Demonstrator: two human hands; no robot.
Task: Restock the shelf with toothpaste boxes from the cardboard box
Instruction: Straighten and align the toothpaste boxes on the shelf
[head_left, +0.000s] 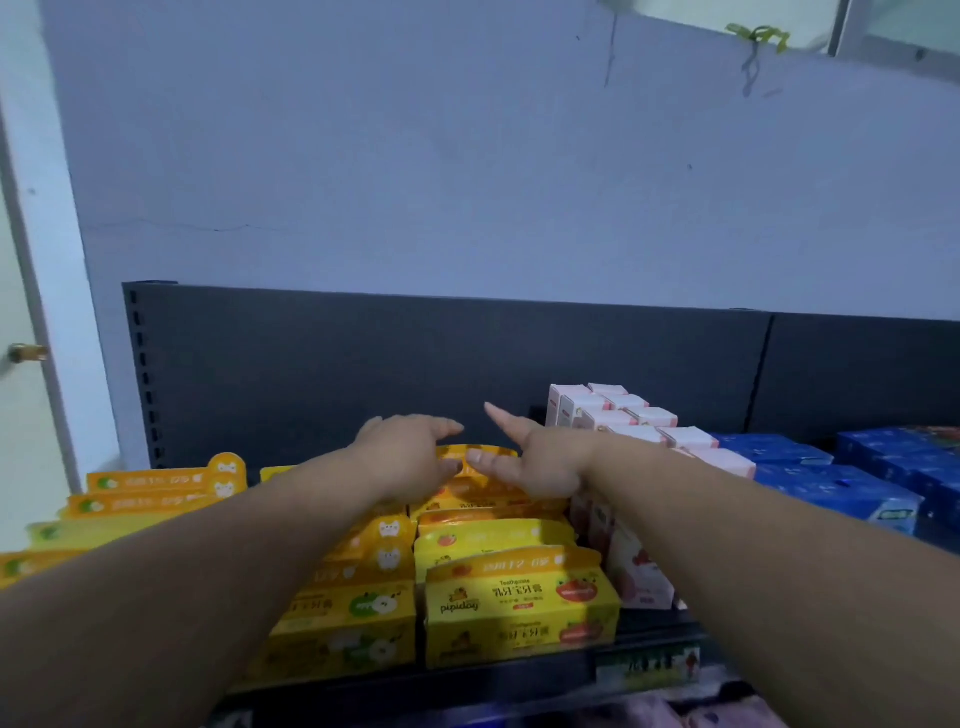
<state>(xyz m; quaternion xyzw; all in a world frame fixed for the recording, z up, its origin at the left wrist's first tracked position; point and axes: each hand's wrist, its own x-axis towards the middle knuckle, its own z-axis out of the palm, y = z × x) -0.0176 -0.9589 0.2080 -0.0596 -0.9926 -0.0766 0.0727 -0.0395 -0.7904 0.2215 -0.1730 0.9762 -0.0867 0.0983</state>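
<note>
Pale wall (467, 156) stands behind the dark shelf (363, 353). Yellow toothpaste boxes (522, 608) sit in rows on it, with pink boxes (639, 421) just beside them and blue boxes (831, 488) further right. 2 arms reach to the back yellow box (457, 451). The left grip (410, 452) and right grip (530, 457) are flat and loose, fingers straight, touching its top.

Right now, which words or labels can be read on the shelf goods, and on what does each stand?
"pipiday": front yellow box.
"Toothpaste": same box, higher up.
Chinese print, shelf price tag, labels on blue boxes and pink boxes: too blurred to read.
</note>
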